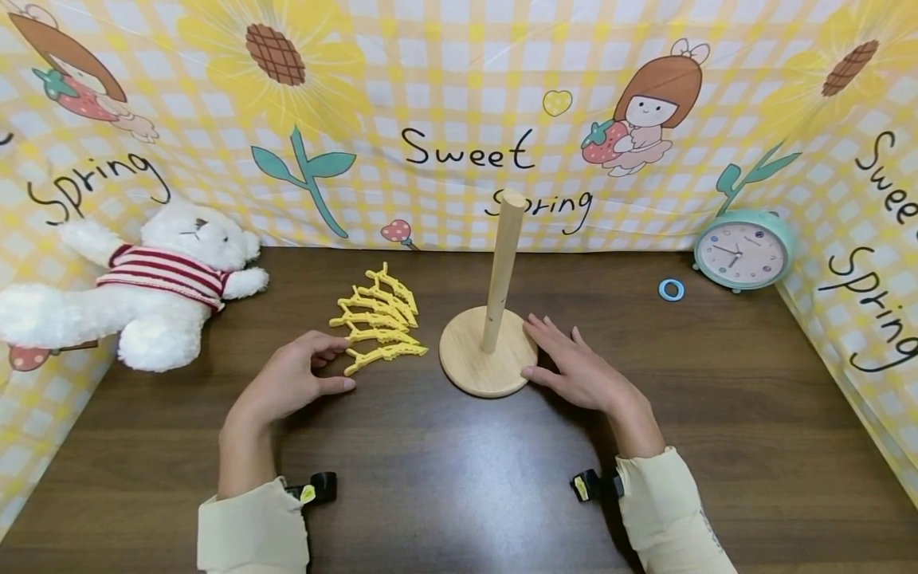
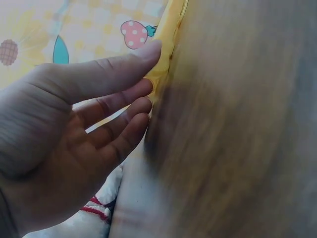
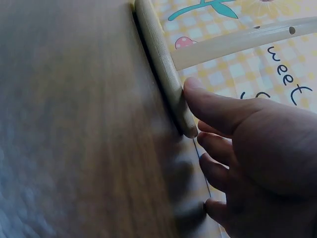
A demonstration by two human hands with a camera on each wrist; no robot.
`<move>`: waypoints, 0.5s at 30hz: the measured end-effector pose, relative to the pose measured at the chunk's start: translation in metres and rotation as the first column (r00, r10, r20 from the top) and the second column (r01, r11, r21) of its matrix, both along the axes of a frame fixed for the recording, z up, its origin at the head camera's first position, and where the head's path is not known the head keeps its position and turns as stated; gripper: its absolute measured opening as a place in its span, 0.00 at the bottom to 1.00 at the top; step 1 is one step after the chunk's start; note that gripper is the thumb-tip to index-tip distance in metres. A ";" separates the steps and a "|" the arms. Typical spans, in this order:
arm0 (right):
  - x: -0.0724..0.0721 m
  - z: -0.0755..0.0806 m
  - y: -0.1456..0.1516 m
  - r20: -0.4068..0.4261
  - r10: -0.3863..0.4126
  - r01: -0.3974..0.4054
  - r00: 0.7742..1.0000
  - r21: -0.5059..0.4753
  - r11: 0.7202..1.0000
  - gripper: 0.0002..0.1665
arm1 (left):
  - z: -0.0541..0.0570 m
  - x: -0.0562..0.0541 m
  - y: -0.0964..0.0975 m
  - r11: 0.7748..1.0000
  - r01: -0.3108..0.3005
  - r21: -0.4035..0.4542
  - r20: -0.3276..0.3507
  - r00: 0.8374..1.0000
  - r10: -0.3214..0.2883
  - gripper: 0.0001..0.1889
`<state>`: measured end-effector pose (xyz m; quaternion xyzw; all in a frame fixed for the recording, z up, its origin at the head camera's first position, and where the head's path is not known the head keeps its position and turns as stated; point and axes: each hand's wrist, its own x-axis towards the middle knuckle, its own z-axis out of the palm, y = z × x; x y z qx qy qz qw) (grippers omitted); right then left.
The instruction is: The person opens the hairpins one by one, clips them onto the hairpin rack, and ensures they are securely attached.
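Several thin, branch-like yellow plastic pieces (image 1: 387, 352) lie in a fanned row on the table, left of a wooden stand. My left hand (image 1: 292, 375) is at their left ends, thumb apart from the loosely bent fingers; the left wrist view has a yellow piece (image 2: 171, 34) close by the thumb, and whether it touches is unclear. The stand has a round base (image 1: 466, 363) and an upright dowel (image 1: 504, 271). Against the base's right rim rests my right hand (image 1: 584, 371), its fingers extended. In the right wrist view, the thumb (image 3: 195, 91) is at the rim.
At the left lies a white teddy bear (image 1: 172, 275) in a striped sweater. On the right, a blue ring (image 1: 671, 289) is near a mint-green alarm clock (image 1: 742, 251). A printed yellow-checked cloth (image 1: 459, 104) hangs behind the brown table (image 1: 445, 486).
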<state>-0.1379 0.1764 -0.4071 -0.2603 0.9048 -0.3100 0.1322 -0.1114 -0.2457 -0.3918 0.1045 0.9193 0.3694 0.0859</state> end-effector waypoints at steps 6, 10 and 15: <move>0.002 0.000 -0.001 0.001 0.013 -0.013 1.000 0.014 1.000 0.42 | -0.001 0.000 0.001 1.000 0.009 -0.015 -0.009 1.000 -0.009 0.27; 0.002 0.001 -0.002 0.011 0.016 -0.016 1.000 -0.003 1.000 0.42 | -0.001 0.000 0.001 1.000 0.011 -0.024 -0.019 1.000 -0.012 0.26; 0.002 0.002 -0.004 0.028 0.020 -0.019 0.999 -0.016 1.000 0.42 | -0.002 -0.001 0.002 0.999 0.015 -0.029 -0.033 0.999 -0.016 0.24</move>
